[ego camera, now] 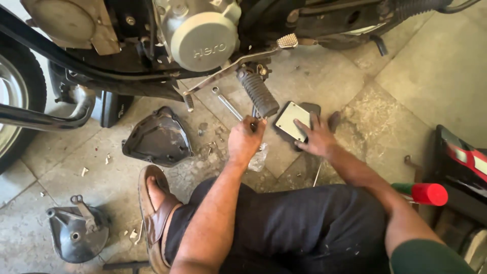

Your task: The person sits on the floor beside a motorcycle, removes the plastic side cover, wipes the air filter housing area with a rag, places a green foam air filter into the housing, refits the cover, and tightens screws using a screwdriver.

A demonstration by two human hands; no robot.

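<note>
My left hand (245, 140) is closed around a thin dark tool just below the ribbed black footpeg (258, 92) of a motorcycle. A silver spanner (227, 104) lies on the stone floor beside that hand. My right hand (317, 137) rests flat, fingers spread, on a dark plate with a pale face (291, 121) that lies on the floor. A crumpled clear plastic bag (258, 160) sits under my left wrist. What the tool's tip touches is hidden by my fingers.
The motorcycle's round silver engine cover (203, 40), foot lever (243, 58), exhaust pipe (40, 120) and tyre (18, 91) fill the top and left. Two removed dark covers (158, 137) (76, 234) lie on the floor. A red-capped green object (423, 194) and a red-black panel (464, 157) are at right.
</note>
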